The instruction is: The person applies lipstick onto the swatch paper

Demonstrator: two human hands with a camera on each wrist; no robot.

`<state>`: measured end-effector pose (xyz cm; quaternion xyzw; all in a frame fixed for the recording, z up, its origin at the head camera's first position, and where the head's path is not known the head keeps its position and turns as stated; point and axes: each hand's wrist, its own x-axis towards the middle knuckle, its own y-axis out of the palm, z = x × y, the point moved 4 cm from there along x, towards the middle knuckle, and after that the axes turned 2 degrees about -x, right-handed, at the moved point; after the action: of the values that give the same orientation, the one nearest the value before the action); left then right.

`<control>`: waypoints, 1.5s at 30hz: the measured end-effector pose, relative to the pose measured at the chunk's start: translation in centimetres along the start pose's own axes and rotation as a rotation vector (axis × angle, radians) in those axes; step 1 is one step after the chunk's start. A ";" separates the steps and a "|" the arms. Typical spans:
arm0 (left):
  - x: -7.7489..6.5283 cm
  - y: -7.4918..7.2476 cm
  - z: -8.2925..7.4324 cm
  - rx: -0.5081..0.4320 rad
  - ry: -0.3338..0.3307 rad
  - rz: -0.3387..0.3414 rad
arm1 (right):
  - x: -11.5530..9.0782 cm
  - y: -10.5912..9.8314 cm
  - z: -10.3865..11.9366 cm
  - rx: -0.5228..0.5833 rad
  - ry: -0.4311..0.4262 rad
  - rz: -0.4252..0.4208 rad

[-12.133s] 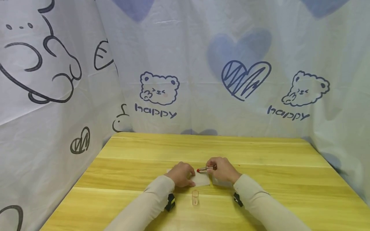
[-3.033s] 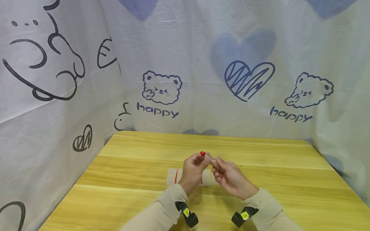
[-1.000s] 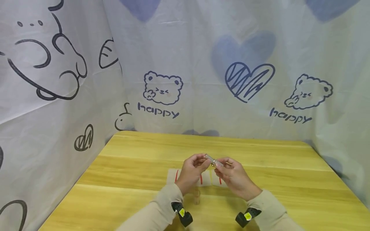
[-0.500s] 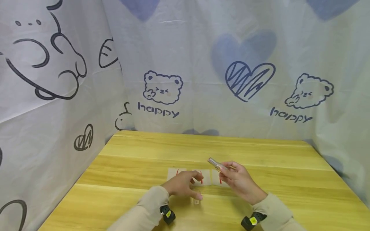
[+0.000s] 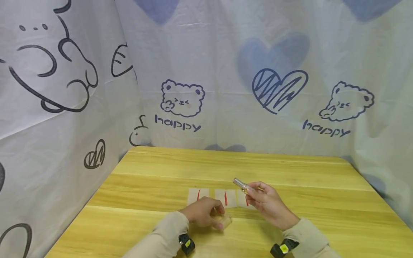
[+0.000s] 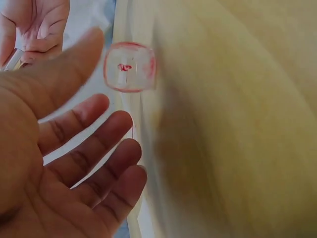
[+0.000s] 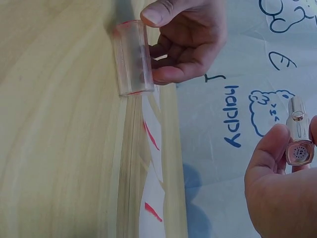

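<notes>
My right hand point(image 5: 270, 204) holds up a silvery lipstick point(image 5: 239, 183) between thumb and fingers, its narrow end pointing up and left. In the right wrist view the lipstick's labelled base point(image 7: 300, 152) faces the camera. Low over the table, my left hand point(image 5: 204, 211) is beside a clear lipstick cap point(image 5: 227, 220), which tilts to the right. Red smears show on the cap's end point(image 6: 130, 67) in the left wrist view, where the thumb and fingers are spread just short of it. Whether the fingertips touch the cap is unclear.
White paper pieces lie in a row beyond the hands: a left one point(image 5: 191, 195), a middle one point(image 5: 230, 202) and a right one point(image 5: 241, 197), each with a red stroke. The wooden table point(image 5: 155, 163) ends at a printed curtain point(image 5: 222, 122).
The lipstick's red bullet has gone down into its tube. My left hand has left the lipstick and come down to the cap, which has tipped from upright. Red strokes have appeared on the papers.
</notes>
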<state>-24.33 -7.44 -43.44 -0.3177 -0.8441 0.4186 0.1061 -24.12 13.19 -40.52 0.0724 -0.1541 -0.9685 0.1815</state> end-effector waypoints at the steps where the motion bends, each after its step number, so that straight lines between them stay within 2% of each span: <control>1: 0.1 0.0 -0.1 0.004 0.011 -0.006 | 0.0 0.0 0.0 0.002 0.000 0.000; 6: 0.5 0.3 -0.6 0.061 0.065 -0.024 | 0.1 -0.2 -0.2 0.003 -0.011 -0.020; 11: 1.0 1.2 -1.0 0.111 -0.001 -0.027 | 0.2 -0.3 -0.3 0.011 -0.025 0.001; 14: 1.1 1.4 -1.1 0.103 -0.027 -0.041 | 0.1 -0.3 -0.3 0.016 -0.026 0.010; 18: 1.0 0.9 -1.1 0.028 -0.010 -0.083 | 0.1 -0.3 -0.3 0.009 -0.020 -0.004; 22: 0.9 0.0 -1.1 -0.095 0.011 -0.134 | 0.1 -0.3 -0.3 -0.001 -0.015 -0.023; 27: 0.6 -1.2 -1.1 -0.281 -0.016 -0.238 | 0.0 -0.3 -0.1 0.005 -0.026 -0.023; 30: 0.5 -1.7 -1.0 -0.453 -0.019 -0.322 | -0.1 -0.2 0.0 0.009 -0.030 -0.023; 35: 0.5 -2.5 -0.8 -0.803 -0.023 -0.475 | -0.2 -0.1 0.1 0.001 -0.031 -0.025; 38: 0.5 -2.9 -0.8 -0.960 -0.003 -0.539 | -0.2 -0.1 0.2 -0.023 -0.041 -0.031; 41: 0.5 -3.1 -0.9 -1.047 0.046 -0.545 | -0.2 -0.2 0.2 -0.055 -0.058 -0.043; 45: 0.4 -3.1 -1.2 -1.048 0.101 -0.506 | 0.0 -0.3 0.3 -0.091 -0.083 -0.048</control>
<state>-25.47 -7.84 -40.27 -0.1356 -0.9822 -0.1089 0.0715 -24.23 13.53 -40.29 0.0276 -0.1153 -0.9808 0.1546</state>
